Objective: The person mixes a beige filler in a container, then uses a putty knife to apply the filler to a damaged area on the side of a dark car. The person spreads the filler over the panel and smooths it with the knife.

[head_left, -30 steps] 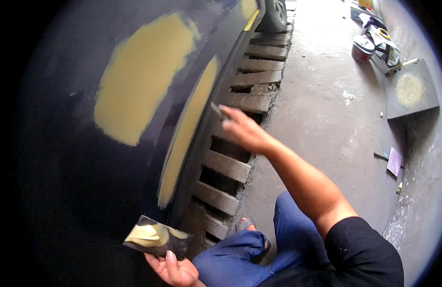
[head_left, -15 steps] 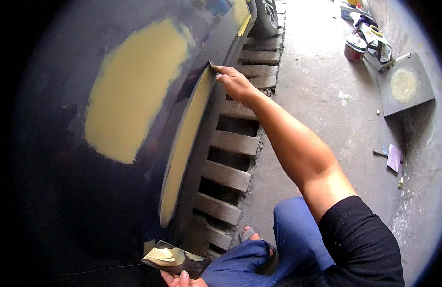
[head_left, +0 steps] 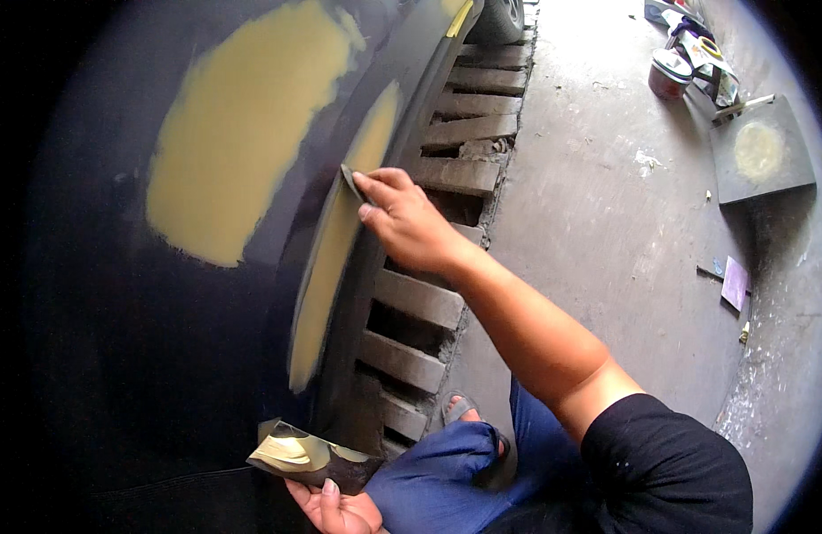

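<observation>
My right hand point(head_left: 406, 221) pinches a thin dark putty spreader point(head_left: 350, 182), its edge against a long narrow strip of yellow body filler point(head_left: 322, 276) low on the dark car panel point(head_left: 189, 338). Higher on the same panel lies a broad yellow filler patch point(head_left: 237, 133) with feathered edges. At the bottom of the view, my left hand point(head_left: 335, 507) grips a dark flat plate point(head_left: 349, 469) from below, thumb against its near edge. A smear of pale yellow filler point(head_left: 294, 452) covers the plate's left part.
Slotted concrete slats point(head_left: 420, 298) run beside the car toward a wheel point(head_left: 502, 20). On the floor at right are a lidded bucket point(head_left: 669, 78), a dark square board with a pale round stain point(head_left: 762, 153) and a lilac sheet point(head_left: 735, 283). My sandalled foot point(head_left: 464, 409) is below.
My right hand has drawn the spreader from the strip's far end back toward me, to around its middle. My left hand still holds the plate. The view has shifted slightly.
</observation>
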Tool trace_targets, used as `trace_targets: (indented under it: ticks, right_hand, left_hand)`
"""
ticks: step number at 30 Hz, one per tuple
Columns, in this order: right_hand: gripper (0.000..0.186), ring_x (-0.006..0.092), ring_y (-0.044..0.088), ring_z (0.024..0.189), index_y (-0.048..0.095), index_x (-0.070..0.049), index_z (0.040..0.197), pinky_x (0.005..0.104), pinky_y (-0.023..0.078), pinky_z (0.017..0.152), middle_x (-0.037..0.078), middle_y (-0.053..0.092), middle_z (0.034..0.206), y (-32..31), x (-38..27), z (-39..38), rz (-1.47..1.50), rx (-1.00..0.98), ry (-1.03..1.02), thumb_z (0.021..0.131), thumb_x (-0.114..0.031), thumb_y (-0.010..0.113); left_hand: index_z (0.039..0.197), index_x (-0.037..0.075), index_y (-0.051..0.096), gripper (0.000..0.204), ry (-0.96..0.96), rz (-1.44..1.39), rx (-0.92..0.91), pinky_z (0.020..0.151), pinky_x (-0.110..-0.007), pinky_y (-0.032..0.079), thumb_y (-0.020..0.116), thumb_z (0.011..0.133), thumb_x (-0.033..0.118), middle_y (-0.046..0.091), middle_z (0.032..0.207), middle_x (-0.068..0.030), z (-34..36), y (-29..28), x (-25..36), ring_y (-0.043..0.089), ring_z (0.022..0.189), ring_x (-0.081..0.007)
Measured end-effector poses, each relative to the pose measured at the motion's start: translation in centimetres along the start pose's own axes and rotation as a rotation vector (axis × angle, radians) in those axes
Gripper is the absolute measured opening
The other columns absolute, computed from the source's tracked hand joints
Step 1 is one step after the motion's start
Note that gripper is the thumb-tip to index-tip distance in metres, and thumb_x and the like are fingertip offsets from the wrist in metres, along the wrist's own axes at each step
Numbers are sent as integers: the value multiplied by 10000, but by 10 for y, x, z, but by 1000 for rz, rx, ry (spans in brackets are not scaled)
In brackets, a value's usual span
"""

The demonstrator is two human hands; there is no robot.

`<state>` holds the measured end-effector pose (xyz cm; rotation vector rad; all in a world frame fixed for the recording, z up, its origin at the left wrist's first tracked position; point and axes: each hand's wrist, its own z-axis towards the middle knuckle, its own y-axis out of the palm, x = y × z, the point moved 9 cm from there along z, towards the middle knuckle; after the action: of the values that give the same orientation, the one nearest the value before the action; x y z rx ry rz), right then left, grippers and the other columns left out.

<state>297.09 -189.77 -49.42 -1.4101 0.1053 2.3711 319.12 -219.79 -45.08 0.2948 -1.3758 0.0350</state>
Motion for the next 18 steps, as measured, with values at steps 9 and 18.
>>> trace_targets:
  ticks: [9, 18]
  right_hand:
    - [465, 400, 469, 1071, 479, -65, 1324, 466, 426, 941, 175, 440, 1268, 52, -49, -72, -42, -12, 62, 887, -208, 548]
    - [510, 357, 448, 1069, 461, -90, 1336, 475, 454, 830, 144, 428, 1238, 120, -59, -145, -86, -36, 19, 857, -201, 594]
  left_hand:
    - [1445, 14, 284, 684, 69, 54, 61, 1097, -440, 319, 479, 790, 23, 419, 1403, -174, 1, -28, 13, 431, 1268, -295]
    - [1448, 24, 283, 665, 113, 13, 104, 1101, -445, 315, 481, 813, 27, 413, 1409, -166, 2, -82, -16, 428, 1271, -288]
